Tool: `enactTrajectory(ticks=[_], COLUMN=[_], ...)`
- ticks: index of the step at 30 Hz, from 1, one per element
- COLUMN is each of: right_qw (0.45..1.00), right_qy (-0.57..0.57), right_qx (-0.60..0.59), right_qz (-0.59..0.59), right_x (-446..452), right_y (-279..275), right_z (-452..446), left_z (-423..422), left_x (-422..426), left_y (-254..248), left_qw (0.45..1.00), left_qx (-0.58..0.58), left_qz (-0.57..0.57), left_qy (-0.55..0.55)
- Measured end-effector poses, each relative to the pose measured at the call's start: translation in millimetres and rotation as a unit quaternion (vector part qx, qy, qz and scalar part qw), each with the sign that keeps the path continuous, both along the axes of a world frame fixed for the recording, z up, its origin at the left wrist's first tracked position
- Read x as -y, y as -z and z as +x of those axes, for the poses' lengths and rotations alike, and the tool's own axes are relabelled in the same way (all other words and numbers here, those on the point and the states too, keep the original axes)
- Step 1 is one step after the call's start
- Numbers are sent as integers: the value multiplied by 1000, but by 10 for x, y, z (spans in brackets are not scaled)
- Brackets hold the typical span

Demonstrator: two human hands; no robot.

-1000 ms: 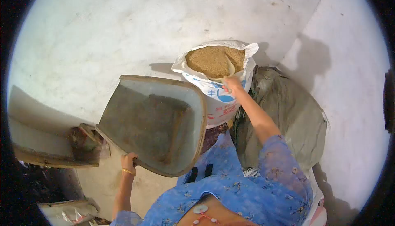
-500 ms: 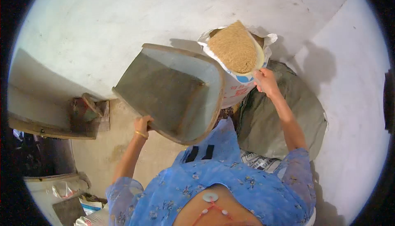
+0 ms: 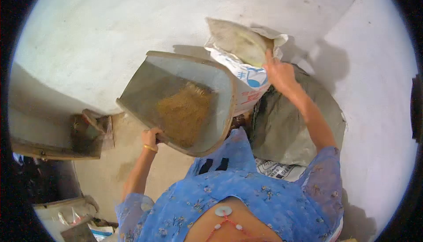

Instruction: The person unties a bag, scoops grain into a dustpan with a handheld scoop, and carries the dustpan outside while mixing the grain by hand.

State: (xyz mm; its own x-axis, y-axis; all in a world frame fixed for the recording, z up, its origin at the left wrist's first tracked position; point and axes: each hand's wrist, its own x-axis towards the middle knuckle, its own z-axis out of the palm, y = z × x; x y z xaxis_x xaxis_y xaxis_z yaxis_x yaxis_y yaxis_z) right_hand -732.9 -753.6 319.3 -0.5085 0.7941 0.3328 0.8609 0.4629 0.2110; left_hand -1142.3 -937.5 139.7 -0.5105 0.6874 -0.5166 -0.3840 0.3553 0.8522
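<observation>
"Where is the pan hanging?"
"Mid-view, the sack standing at its two o'clock."
"And the scoop?"
"Tilting over the sack; grain is lying in the pan."
"Who's gripping?"
"Left hand is clutching the pan at seven o'clock; right hand, apart, the scoop at four."

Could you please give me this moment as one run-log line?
left hand: grips grey pan | right hand: holds scoop above white sack | grain: heaped in pan
</observation>
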Motion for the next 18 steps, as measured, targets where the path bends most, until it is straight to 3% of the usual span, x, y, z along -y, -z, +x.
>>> enactTrajectory(ticks=[2, 7, 10, 13, 17, 18], right_qw=[999, 973, 969, 985, 983, 950], right_qy=[30, 29, 24, -29, -5, 125], right_qx=[14, 230, 245, 160, 86, 21], right_qz=[43, 4, -10, -59, -165, -285], right_x=[-255, -1088, -1429, -1497, -1734, -1685], right_y=[-135, 70, 303, 322, 299, 84], right_z=[310, 878, 993, 964, 1008, 881], left_z=[-24, -1, -9, -11, -12, 90], left_x=[17, 16, 16, 0, -23, -40], left_y=[35, -5, 23, 84, 47, -74], left_qw=[1000, 1000, 999, 999, 994, 997], left_qx=[2, -9, -20, -27, -53, -41], left_qz=[0, -7, -18, -32, -88, -68], left_qy=[15, 21, 22, -18, 20, -9])
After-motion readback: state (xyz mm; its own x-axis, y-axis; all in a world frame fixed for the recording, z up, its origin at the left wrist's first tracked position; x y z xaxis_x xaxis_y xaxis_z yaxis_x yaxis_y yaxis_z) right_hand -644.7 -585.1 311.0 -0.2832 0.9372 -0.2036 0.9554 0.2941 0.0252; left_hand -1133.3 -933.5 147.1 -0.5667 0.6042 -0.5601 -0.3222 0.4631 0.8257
